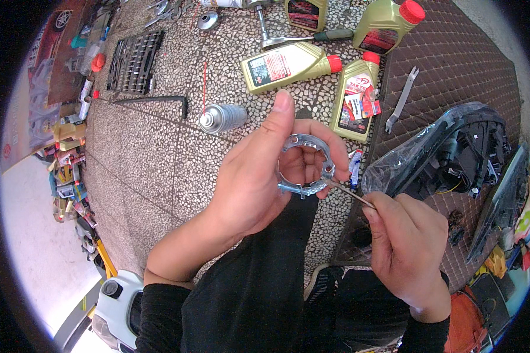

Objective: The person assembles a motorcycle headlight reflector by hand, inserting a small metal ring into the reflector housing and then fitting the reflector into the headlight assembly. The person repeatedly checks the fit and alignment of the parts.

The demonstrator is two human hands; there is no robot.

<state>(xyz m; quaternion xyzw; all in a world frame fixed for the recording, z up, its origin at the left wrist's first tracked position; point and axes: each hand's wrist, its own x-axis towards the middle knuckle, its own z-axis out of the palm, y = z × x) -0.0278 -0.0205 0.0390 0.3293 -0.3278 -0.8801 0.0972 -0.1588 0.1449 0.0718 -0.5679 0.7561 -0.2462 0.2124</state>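
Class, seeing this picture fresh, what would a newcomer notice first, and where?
The silvery metal ring near the centre comes first, held in the left hand, with a thin rod in the right hand at its lower right edge. Next come four gold bottles, upper right of centre. At the right, a large black assembly with shiny clear plastic lies on a brown quilted mat.

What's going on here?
A person's left hand is holding a metal ring, while the right hand points a thin rod at the ring's lower right edge; contact is hard to tell. A spray can sits on the pebbled floor beyond them. What looks like a headlight housing, partly in clear film, rests on the brown quilted mat.
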